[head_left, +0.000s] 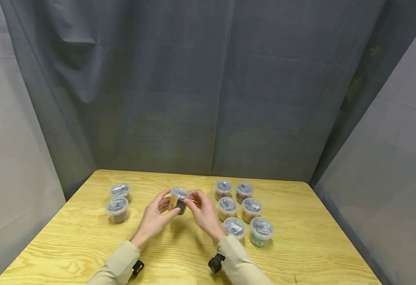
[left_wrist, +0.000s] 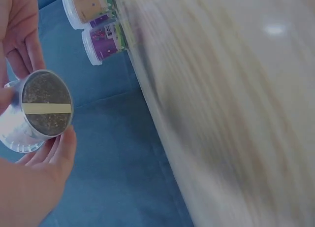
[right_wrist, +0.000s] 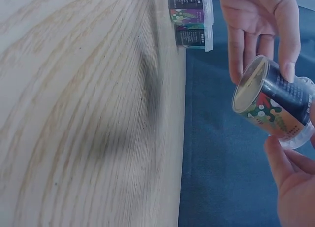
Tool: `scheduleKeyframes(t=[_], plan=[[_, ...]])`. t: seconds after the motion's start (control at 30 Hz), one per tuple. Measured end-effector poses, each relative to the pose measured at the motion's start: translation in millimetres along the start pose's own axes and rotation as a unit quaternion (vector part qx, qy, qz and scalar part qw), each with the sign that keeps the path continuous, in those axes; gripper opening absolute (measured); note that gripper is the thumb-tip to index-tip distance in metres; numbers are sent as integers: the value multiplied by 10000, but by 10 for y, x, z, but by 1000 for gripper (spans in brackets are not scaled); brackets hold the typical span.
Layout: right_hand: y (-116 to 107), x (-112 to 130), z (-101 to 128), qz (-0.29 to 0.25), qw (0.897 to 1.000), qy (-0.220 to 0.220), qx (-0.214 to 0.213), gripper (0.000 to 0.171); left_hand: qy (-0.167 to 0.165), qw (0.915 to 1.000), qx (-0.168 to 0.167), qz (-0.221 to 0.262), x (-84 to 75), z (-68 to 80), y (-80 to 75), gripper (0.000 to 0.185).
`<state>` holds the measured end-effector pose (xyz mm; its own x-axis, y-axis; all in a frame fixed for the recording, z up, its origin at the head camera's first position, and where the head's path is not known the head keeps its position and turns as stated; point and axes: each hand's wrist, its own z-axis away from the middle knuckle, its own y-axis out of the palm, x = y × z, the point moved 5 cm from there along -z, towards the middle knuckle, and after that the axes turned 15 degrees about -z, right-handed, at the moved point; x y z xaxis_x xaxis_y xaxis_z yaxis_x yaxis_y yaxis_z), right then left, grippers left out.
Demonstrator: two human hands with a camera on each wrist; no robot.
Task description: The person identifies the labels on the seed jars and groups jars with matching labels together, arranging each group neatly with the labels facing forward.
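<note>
Both hands hold one small clear plastic tub (head_left: 177, 202) just above the middle of the table. It has a clear lid and an orange-and-dark printed label. My left hand (head_left: 152, 221) grips its left side, thumb in front and fingers behind. My right hand (head_left: 207, 216) pinches the tub's right side near the lid with thumb and fingertips. In the left wrist view the underside of the tub (left_wrist: 47, 91) shows dark, grainy contents and a pale strip across the base. The right wrist view shows the tub (right_wrist: 280, 116) tilted, its label turned to the camera.
Two similar tubs (head_left: 117, 209) stand one behind the other at the table's left. Several more stand in paired rows to the right, among them a green-labelled tub (head_left: 261, 232) in front and a purple-labelled tub (head_left: 244, 192) at the back. A grey curtain (head_left: 193, 99) hangs behind the wooden table (head_left: 311, 245).
</note>
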<state>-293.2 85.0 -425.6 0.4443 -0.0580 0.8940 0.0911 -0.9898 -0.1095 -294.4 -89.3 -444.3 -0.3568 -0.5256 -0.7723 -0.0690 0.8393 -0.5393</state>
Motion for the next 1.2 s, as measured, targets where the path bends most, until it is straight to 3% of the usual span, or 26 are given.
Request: scheduleKeyframes(t=[0.17, 0.37, 0.53, 0.73, 0.97, 1.07, 1.2], plan=[[-55, -32, 3, -129, 9997, 164, -146, 17, -98, 9995, 270, 105, 33, -15, 65, 73], [-112, 14, -6, 110, 9985, 500, -188, 22, 18, 9998, -73, -183, -35, -32, 84, 75], [-141, 83, -35, 305, 9971, 515, -462, 33, 230, 9977, -298, -562, -144, -34, 128, 79], [-222, 99, -34, 335, 9951, 538, -756, 37, 436, 9980, -85, -448, -194, -44, 191, 80], [-290, 98, -51, 277, 9962, 699, -450, 36, 300, 9972, 548, 410, -146, -75, 227, 83], [-296, 93, -53, 348, 9957, 793, -319, 33, 271, 9977, 506, 373, -152, -76, 242, 84], [-294, 104, -65, 526, 9946, 839, -312, 33, 295, 9993, 192, -99, -209, -48, 251, 84]])
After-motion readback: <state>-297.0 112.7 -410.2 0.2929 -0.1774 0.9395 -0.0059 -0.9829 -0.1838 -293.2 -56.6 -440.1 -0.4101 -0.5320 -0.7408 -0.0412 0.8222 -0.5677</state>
